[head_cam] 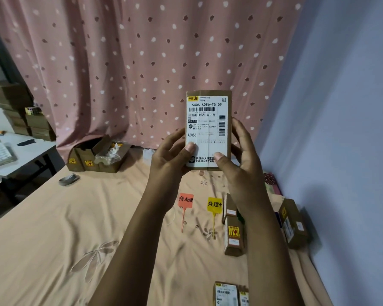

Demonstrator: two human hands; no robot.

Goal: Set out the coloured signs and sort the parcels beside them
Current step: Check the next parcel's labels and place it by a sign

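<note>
I hold a small brown cardboard parcel [208,129] upright in front of me, its white shipping label facing me. My left hand [173,155] grips its lower left edge and my right hand [237,160] its lower right, thumbs on the label. Below, on the peach bedsheet [75,228], lie an orange-red sign [185,200] and, to its right, a yellow sign [214,204], each with a thin tail. Right of the yellow sign stand two parcels [233,235], with another parcel [293,221] by the wall. My right forearm hides part of that group.
Two more labelled parcels [228,293] sit at the bottom edge. Open cardboard boxes [97,157] with packing stand at the bed's far end under a pink dotted curtain [142,62]. A tape roll [68,180] lies nearby. A white desk [20,157] with stacked boxes is at left; a wall at right.
</note>
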